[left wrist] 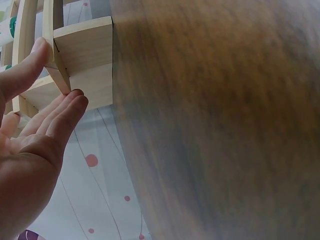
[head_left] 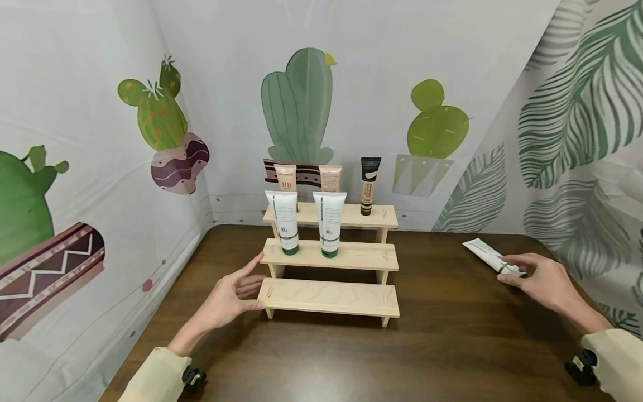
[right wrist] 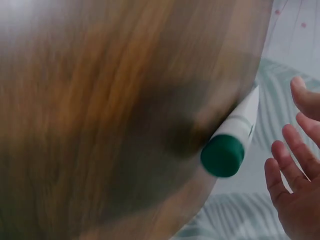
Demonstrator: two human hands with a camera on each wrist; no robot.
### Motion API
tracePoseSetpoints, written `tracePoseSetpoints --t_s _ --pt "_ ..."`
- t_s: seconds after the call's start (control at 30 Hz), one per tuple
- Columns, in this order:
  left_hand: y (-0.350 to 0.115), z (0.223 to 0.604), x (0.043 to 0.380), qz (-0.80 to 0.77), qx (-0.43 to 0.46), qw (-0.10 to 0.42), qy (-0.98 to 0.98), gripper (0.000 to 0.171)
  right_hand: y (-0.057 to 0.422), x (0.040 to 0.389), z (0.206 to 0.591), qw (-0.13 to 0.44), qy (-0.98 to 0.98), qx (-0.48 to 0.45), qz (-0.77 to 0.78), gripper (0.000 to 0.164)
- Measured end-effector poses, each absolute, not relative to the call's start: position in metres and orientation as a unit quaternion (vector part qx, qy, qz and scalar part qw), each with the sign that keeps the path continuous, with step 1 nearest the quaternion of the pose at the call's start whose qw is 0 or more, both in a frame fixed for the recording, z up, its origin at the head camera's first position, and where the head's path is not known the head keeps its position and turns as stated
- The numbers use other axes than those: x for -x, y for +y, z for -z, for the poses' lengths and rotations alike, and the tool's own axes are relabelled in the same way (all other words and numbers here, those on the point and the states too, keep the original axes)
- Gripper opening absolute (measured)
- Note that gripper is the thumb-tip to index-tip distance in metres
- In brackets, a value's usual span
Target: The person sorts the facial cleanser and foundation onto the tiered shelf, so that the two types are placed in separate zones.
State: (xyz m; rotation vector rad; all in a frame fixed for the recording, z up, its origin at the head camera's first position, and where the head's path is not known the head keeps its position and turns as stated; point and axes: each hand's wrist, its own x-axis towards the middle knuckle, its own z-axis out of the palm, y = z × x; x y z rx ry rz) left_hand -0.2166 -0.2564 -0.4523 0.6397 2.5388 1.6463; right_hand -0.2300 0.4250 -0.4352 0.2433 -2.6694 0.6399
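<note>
A three-tier wooden display stand stands on the table. My left hand is at its left end, the fingers extended and touching the wood; in the left wrist view the fingertips of that hand meet the stand's side. At the right, a white squeeze tube with a green cap lies on the table. My right hand hovers over its cap end. In the right wrist view this hand has spread fingers, apart from the tube.
Two white squeeze tubes with green caps stand on the middle tier. Behind them on the top tier are two beige BB cream tubes and a black-and-beige tube. A cactus-print cloth hangs behind the brown table.
</note>
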Motion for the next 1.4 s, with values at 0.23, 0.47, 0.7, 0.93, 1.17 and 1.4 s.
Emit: tracePoseSetpoints --t_s 0.23,0.47,0.7,0.93,1.17,1.4 --pt "-0.256 0.451 0.217 -0.536 -0.206 0.028 0.818 0.108 0.442 0.244 0.438 0.137 -0.967 -0.068 -0.206 0.057" --pt "-0.256 0.452 0.217 -0.539 -0.211 0.023 0.815 0.108 0.454 0.255 0.439 0.098 -0.970 -0.078 -0.208 0.064" --pt "-0.256 0.453 0.217 -0.537 -0.210 0.022 0.817 0.108 0.464 0.264 0.444 0.033 -0.973 -0.070 -0.219 0.075" --pt "-0.256 0.452 0.216 -0.535 -0.206 0.024 0.819 0.108 0.465 0.269 0.452 0.022 -0.972 -0.057 -0.227 0.075" --pt "-0.256 0.452 0.217 -0.534 -0.204 0.024 0.820 0.108 0.464 0.269 0.455 0.020 -0.969 -0.042 -0.243 0.067" --pt "-0.256 0.452 0.218 -0.537 -0.210 0.022 0.817 0.108 0.462 0.270 0.457 0.035 -0.965 -0.051 -0.254 0.058"
